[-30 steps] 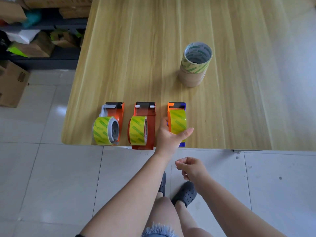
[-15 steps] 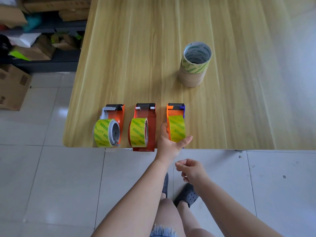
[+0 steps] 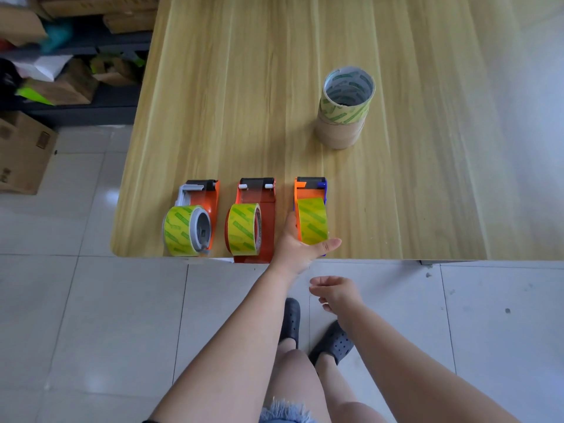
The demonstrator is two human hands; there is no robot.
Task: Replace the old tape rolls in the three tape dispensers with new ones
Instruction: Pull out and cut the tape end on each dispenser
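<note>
My right hand hangs loosely curled and empty off the table edge, while my left hand cups the near end of the rightmost dispenser, thumb across the front. It runs lengthwise away from me, handle hidden beneath my palm. The stack of rolls stands well beyond, to the right, its count unclear.

Table: pale yellow-tan wood grain. Three dispensers at lower centre of frame: left dispenser orange with grey, middle dispenser red-orange, right dispenser orange with blue. Each roll yellow-green, darker green stripes. Stacked rolls upper right: green-striped top, plain tan below. Floor pale grey tile.
</note>
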